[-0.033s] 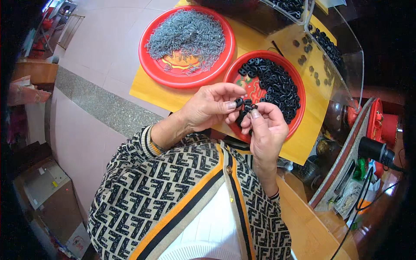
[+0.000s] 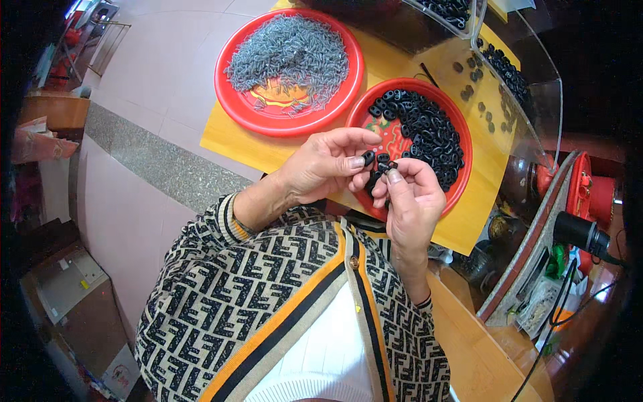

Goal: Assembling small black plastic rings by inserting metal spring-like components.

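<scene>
My left hand (image 2: 326,164) pinches a small black plastic piece (image 2: 368,157) between thumb and forefinger. Close beside it, the thumb and forefinger of my right hand (image 2: 410,199) are closed on another small black piece (image 2: 392,165), with what looks like a little spring at its side. Both hands hover over the near left edge of a round red tray (image 2: 463,130). Many black two-holed plastic pieces (image 2: 432,134) lie heaped in that tray. Farther left, a second red tray (image 2: 223,87) carries a pile of small grey metal springs (image 2: 295,53). My fingers partly hide the held pieces.
Both trays rest on a yellow board (image 2: 248,144). Clear plastic bins (image 2: 559,114) with more black parts stand at the far right. A black cylindrical device (image 2: 579,233) with a cable is on the right. A cardboard box (image 2: 74,288) sits on the floor at left.
</scene>
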`<state>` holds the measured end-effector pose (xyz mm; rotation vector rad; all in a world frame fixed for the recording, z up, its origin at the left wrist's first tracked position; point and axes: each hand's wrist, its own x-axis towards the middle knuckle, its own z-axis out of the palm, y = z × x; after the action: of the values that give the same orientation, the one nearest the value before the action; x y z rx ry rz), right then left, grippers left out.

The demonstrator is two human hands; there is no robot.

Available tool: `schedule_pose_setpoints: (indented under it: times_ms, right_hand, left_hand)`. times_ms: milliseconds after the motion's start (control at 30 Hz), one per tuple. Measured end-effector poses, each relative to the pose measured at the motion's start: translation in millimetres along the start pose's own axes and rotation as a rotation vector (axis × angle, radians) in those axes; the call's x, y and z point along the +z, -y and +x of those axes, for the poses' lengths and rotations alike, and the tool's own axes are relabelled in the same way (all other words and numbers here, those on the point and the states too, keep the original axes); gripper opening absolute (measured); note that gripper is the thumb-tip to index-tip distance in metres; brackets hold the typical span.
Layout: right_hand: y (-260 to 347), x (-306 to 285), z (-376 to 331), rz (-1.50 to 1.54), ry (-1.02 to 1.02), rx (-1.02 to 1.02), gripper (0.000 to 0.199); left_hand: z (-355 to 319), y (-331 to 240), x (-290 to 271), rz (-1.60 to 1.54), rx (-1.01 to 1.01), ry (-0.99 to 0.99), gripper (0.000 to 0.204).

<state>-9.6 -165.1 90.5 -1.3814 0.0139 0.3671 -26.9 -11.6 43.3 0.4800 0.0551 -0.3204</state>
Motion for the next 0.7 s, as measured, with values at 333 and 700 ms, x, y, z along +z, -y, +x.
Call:
schedule_pose_setpoints:
  times_ms: [333, 700]
  right_hand:
    - [1, -3, -2, 0.051, 0.049, 0.002, 0.009]
    - [2, 3, -4, -0.078, 0.018, -0.016, 0.009]
  left_hand:
    - [-3, 6, -2, -0.052, -0.033, 0.044, 0.031]
    - [-3, 12, 0, 0.208, 0.185, 0.005, 0.029]
